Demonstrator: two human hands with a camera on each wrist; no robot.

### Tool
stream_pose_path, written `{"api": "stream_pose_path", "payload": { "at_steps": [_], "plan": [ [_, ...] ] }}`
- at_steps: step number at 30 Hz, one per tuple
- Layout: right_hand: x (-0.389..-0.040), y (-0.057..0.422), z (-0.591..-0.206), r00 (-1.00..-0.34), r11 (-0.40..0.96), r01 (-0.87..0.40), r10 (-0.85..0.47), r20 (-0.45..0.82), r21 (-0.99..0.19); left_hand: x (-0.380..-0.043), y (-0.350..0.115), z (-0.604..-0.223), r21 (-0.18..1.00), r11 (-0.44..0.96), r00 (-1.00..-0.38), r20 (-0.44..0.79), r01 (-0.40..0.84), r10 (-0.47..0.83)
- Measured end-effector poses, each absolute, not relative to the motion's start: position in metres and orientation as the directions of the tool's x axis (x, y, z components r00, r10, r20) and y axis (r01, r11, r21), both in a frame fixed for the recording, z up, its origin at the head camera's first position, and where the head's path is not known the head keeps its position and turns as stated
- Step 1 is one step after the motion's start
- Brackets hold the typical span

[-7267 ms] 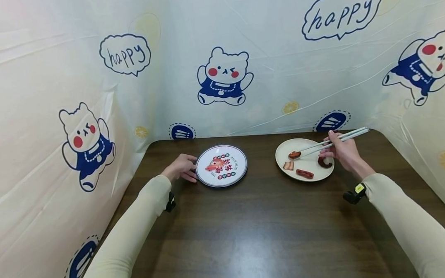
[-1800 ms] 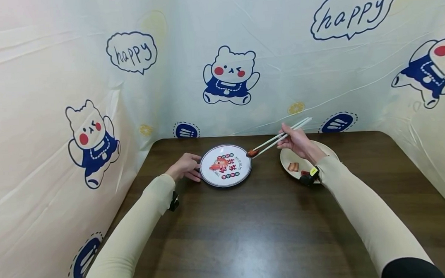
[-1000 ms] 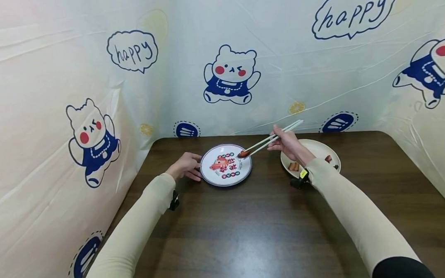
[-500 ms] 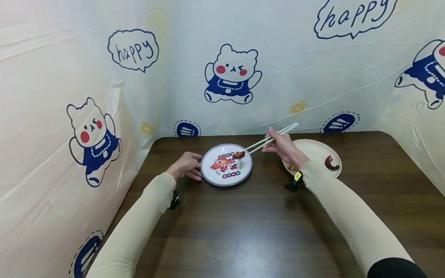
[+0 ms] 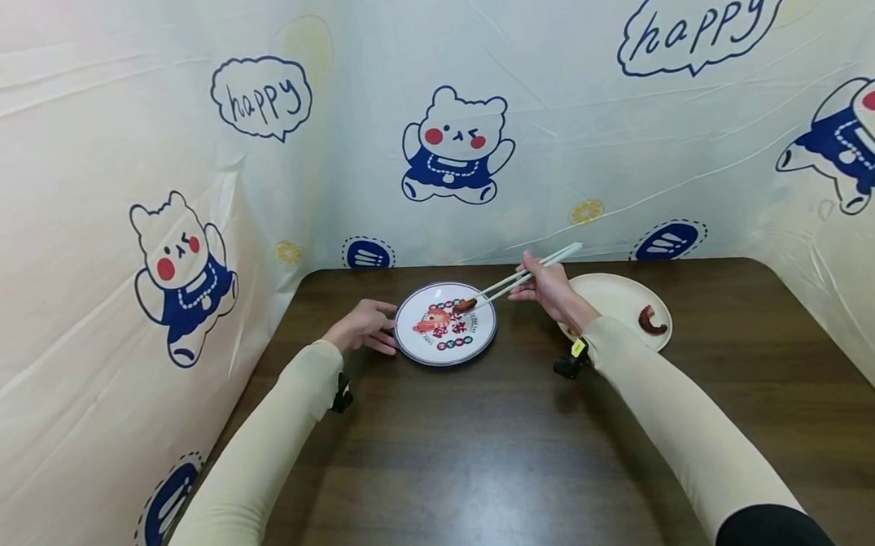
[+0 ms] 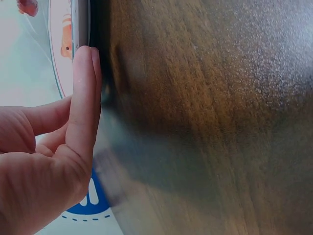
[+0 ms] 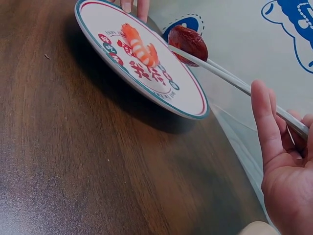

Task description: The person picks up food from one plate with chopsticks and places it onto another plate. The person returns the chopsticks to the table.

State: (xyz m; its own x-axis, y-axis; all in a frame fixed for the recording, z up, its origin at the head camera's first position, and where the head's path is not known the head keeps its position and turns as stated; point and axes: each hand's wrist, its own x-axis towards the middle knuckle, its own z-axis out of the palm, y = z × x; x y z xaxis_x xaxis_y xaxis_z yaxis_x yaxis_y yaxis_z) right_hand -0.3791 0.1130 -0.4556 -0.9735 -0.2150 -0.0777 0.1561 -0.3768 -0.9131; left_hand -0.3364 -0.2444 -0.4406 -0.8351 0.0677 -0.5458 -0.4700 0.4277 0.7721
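My right hand (image 5: 548, 288) grips a pair of pale chopsticks (image 5: 554, 257), which hold a glossy reddish-brown piece of meat (image 7: 188, 45) between their tips. In the head view the meat overlaps the upper right of a round white plate (image 5: 430, 355) with a dark rim and red lettering. An orange-and-white shrimp (image 7: 139, 46) lies on that plate among the lettering. At the plate's left edge, the straight fingers of my left hand (image 5: 362, 327) touch the rim.
A cream plate (image 5: 607, 290) sits at the right, partly under my right forearm. On it lies a dark curled piece of food (image 5: 652, 321); another bit is mostly hidden by the wrist. A printed curtain (image 5: 549, 138) hangs behind the brown wooden table (image 5: 445, 435).
My right hand has lifted the piece of meat off the cream plate and carried it left over the white plate, lately edging farther inward. The left hand stays at the rim.
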Motion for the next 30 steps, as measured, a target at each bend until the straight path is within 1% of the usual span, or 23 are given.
{"api": "stream_pose_path", "payload": {
  "at_steps": [21,30],
  "plan": [
    [-0.378,0.097,-0.463,-0.986,-0.334,0.142,-0.129,-0.104,-0.932,-0.337,-0.247,-0.442,0.771,0.378,-0.814,-0.576,-0.512,0.072],
    [-0.379,0.092,-0.463,-0.99,-0.328,0.123,-0.107,-0.093,-0.936,-0.337,-0.246,-0.44,0.777,0.382,-0.82,-0.566,-0.5,0.078]
  ]
}}
